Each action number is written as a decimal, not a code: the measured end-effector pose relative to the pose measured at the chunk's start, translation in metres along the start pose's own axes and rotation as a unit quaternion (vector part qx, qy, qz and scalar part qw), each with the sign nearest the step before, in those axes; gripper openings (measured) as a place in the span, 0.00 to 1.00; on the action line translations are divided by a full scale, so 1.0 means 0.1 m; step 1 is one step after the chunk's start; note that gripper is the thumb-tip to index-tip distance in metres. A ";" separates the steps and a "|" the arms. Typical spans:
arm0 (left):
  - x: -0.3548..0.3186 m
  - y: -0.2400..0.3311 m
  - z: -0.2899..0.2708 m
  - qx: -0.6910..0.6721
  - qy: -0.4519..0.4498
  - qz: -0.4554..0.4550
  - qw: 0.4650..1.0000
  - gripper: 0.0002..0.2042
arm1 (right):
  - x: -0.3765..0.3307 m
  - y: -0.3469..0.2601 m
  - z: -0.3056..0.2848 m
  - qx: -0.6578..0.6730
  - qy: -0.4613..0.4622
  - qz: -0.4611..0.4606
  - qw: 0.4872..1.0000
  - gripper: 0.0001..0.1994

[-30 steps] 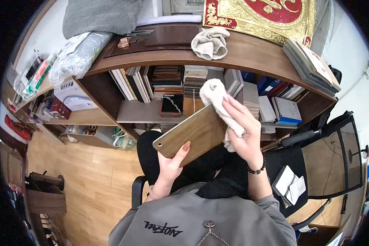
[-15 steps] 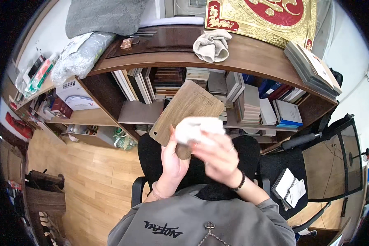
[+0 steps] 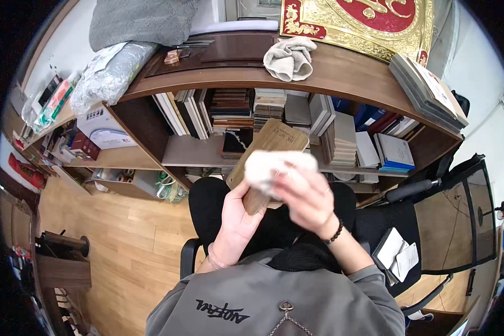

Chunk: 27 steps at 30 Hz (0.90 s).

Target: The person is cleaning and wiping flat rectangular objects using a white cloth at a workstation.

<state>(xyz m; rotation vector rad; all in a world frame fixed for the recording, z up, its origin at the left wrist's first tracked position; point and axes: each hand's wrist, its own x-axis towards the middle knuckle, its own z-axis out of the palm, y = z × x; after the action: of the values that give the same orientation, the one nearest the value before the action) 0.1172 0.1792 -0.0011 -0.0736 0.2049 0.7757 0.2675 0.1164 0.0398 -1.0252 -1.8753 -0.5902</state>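
A brown wood-grain board [image 3: 270, 139] with rounded corners is tilted above my lap. My left hand [image 3: 238, 221] grips its near end, thumb on one side and fingers underneath. In my right hand [image 3: 308, 199] is a bunched white cloth [image 3: 271, 166], blurred by motion. The cloth lies over the middle of the board and hides much of its face. Dark printed marks show at the board's far end. A dark bead bracelet circles my right wrist.
Ahead stands a brown shelf unit [image 3: 341, 73] filled with sample boards and books. On its top lie a crumpled beige cloth [image 3: 289, 59], a gold-and-red panel [image 3: 353, 25] and stacked grey boards [image 3: 425, 89]. A black chair [image 3: 369, 224] holding white cards is at my right.
The board has tilted to a steeper angle, so its face looks narrower. My right hand and the white cloth have shifted slightly right and farther up the board.
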 end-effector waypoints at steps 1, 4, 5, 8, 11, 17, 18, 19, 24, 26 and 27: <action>0.01 -0.02 0.00 0.000 0.000 -0.001 1.000 0.17 | 0.04 0.08 -0.02 -0.043 0.040 0.053 0.997 0.16; 0.02 -0.06 -0.03 0.063 0.003 0.064 0.996 0.23 | -0.04 -0.11 0.04 0.009 0.006 0.053 0.999 0.15; 0.03 -0.03 -0.08 0.063 0.003 0.068 0.996 0.23 | -0.07 -0.17 0.07 0.038 -0.011 0.052 0.998 0.15; 0.09 0.09 -0.25 0.119 -0.260 -0.082 0.955 0.29 | -0.12 -0.26 0.07 0.065 -0.024 0.015 0.998 0.15; -0.05 -0.22 0.13 0.201 -0.075 0.149 0.965 0.32 | 0.01 -0.04 0.06 -0.026 0.044 0.106 0.993 0.16; -0.08 -0.30 0.13 0.276 -0.027 0.287 0.917 0.38 | 0.02 -0.37 0.25 0.100 -0.006 0.046 0.994 0.21; -0.10 -0.27 0.09 0.317 -0.033 0.275 0.907 0.39 | 0.01 -0.32 0.24 0.099 -0.005 0.044 0.994 0.21; -0.12 -0.22 0.04 0.357 -0.038 0.263 0.896 0.39 | 0.02 -0.25 0.22 0.081 0.006 0.040 0.996 0.21; -0.15 -0.24 0.04 0.373 -0.044 0.246 0.894 0.42 | 0.23 -0.05 0.25 0.032 0.079 0.160 0.983 0.20; -0.14 -0.21 -0.04 0.412 -0.016 0.255 0.875 0.43 | 0.20 -0.14 0.25 0.017 0.105 0.216 0.971 0.19; -0.13 -0.18 -0.13 0.450 0.015 0.265 0.853 0.44 | 0.07 -0.34 0.25 0.068 0.028 0.116 0.991 0.21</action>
<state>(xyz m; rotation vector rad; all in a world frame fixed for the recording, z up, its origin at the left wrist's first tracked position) 0.1185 0.1553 -0.0113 0.9012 0.6203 1.1583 0.2251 0.1187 0.0336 -1.1054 -1.6935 -0.3457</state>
